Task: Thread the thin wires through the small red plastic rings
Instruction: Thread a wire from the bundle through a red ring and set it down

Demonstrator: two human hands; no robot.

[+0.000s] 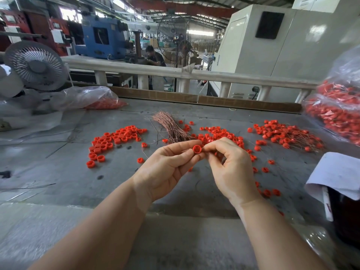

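My left hand (167, 168) pinches a small red plastic ring (196, 149) between thumb and forefinger, a little above the grey table (78, 172). My right hand (231, 168) meets the ring from the right with thumb and forefinger pinched together; any wire in those fingertips is too thin to see. Just behind the hands lies a bundle of thin copper-coloured wires (171, 127). Loose red rings (115, 141) lie in a curved heap to the left. More rings (218, 135) are scattered behind my right hand. Rings with wires in them (282, 135) are piled at the right.
A clear bag of red rings (339, 106) stands at the right edge and another bag (97, 100) lies at the back left beside a grey fan (37, 67). A dark container under white cloth (339, 184) sits at the near right. Stray wires (29, 190) lie at the left.
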